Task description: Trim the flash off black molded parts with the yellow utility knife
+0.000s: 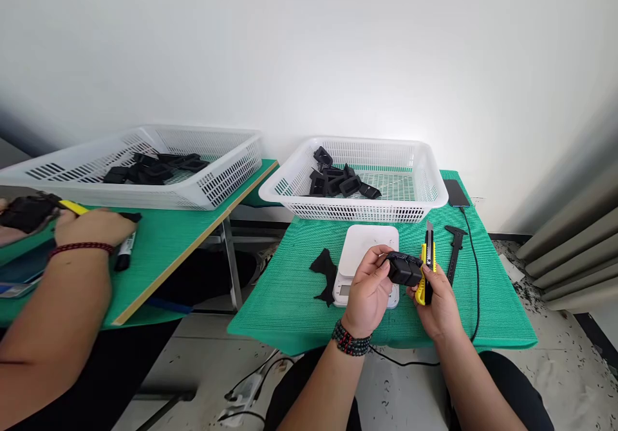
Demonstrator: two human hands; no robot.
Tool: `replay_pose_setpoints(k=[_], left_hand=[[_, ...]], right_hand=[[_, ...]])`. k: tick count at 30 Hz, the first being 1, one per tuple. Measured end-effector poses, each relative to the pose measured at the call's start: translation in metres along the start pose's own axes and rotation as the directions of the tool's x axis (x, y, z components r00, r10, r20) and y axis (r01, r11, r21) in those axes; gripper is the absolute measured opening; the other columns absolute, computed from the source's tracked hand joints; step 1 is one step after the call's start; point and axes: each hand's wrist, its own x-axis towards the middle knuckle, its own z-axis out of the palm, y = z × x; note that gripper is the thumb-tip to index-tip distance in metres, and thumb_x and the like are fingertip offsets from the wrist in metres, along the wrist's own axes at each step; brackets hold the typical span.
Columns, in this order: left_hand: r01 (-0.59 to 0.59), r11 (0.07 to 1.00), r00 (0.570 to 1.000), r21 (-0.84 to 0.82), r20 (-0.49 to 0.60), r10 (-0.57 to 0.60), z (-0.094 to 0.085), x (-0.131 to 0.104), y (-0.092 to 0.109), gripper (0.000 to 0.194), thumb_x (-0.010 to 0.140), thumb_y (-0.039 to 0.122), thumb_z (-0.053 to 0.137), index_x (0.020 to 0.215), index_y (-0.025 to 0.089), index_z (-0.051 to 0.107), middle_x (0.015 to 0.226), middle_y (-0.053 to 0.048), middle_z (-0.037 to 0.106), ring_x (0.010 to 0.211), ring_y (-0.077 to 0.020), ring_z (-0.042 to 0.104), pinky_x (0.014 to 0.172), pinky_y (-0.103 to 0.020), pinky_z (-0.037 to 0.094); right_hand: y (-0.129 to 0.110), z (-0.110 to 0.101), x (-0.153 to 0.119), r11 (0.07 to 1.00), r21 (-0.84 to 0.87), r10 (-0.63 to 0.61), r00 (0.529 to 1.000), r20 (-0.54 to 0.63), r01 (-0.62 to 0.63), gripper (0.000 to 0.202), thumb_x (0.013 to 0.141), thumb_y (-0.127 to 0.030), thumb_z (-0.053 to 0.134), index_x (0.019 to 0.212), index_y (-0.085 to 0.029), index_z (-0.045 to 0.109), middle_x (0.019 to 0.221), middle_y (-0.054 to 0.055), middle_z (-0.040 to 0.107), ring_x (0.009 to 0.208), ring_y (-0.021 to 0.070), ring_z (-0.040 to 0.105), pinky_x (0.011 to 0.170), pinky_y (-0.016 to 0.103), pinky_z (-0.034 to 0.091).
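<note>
My left hand [369, 286] grips a black molded part [404, 269] by its left end, above the front of a white digital scale [369, 239]. In my right hand [435, 299] is a yellow and black utility knife [427, 270], its blade out and pointing away from me. The right fingertips are close to the part's right end; whether they touch it I cannot tell. Left of the scale lies a flat, jagged black scrap [325, 275]. A black caliper [454, 251] rests on the green cloth to the right of the knife.
Behind the scale stands a white plastic basket [355, 211] with several black parts. A phone [454, 193] with a cable lies at right. On the left table [168, 244] are another basket [193, 196], a marker [125, 251] and a co-worker's hand [91, 228] with a yellow tool.
</note>
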Motion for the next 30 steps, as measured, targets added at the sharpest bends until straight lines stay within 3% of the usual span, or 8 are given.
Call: replay_pose_setpoints(k=[30], left_hand=[[0.03,1.0,0.999,0.001,0.03,-0.03,-0.005,-0.0024,0.0009,0.025,0.075,0.032,0.085,0.09,0.018,0.071,0.088,-0.004,0.067,0.084,-0.0183,0.062,0.08,-0.032,0.05]], right_hand=[[0.0009,-0.0006,-0.0006,0.999,-0.021,0.024,1.0,0.001,-0.024,0.051,0.061,-0.048,0.094,0.095,-0.023,0.066,0.076,-0.005,0.067,0.063,0.0124,0.062,0.054,0.023,0.051]])
